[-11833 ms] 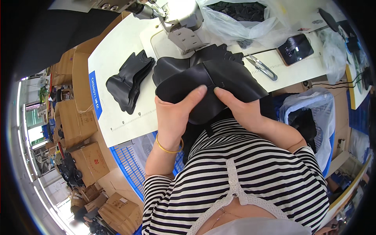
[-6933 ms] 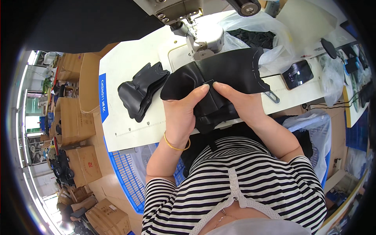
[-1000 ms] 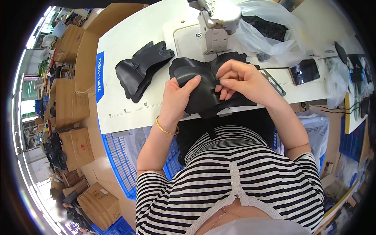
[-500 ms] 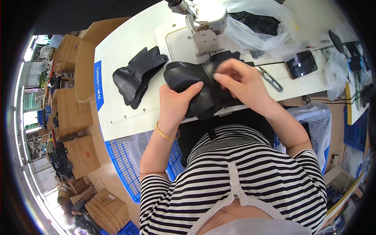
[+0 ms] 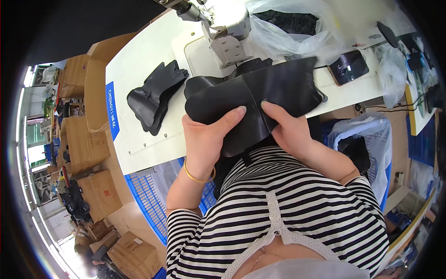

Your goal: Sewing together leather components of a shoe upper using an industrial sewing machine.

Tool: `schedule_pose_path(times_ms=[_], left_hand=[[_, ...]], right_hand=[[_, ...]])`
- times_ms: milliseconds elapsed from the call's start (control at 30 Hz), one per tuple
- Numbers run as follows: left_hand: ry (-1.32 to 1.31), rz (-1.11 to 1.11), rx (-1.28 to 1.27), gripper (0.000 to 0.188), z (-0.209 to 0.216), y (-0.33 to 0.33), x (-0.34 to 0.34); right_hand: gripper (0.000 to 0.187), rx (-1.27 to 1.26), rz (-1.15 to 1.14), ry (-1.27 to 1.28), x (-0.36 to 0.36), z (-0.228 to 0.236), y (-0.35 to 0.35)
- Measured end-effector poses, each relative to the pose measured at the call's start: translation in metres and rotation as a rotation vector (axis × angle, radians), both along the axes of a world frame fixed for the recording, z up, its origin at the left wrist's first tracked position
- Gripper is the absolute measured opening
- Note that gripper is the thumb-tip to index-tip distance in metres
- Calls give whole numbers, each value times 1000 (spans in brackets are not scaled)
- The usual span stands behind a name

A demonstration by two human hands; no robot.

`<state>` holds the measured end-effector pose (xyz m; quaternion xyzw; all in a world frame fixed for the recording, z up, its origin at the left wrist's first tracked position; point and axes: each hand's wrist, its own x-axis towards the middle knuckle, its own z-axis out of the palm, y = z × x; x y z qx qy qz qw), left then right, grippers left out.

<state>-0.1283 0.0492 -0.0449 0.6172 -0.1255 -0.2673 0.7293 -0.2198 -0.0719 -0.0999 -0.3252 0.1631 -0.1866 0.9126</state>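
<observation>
Both my hands hold a black leather shoe upper (image 5: 283, 88) with a seam across its middle, over the near edge of the white sewing table (image 5: 158, 151). My left hand (image 5: 206, 139) grips its left part, thumb pressed on top beside the seam. My right hand (image 5: 292, 132) grips the near side just right of the seam, thumb on top and fingers mostly underneath. More black leather lies beneath or behind the held upper. A small pile of similar black uppers (image 5: 155, 95) rests on the table to the left.
A sewing machine (image 5: 230, 46) stands just beyond the upper. Behind it sits a clear plastic bag (image 5: 325, 39) holding black pieces. A phone (image 5: 348, 68) lies at the right. A blue basket (image 5: 148, 200) is below the table; cardboard boxes (image 5: 86, 144) are at the left.
My right hand has come down from above the seam to grip the near edge. The upper now lies spread out flatter to the right, covering most of the metal tool there.
</observation>
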Motion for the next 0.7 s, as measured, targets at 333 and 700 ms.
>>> schedule_pose_path(times_ms=[333, 700], left_hand=[[-175, 43, 65, 24, -10, 0, -1], [47, 117, -60, 24, -11, -2, -2]], right_hand=[[24, -603, -32, 39, -3, 6, -5], [22, -596, -76, 34, -1, 4, -6]])
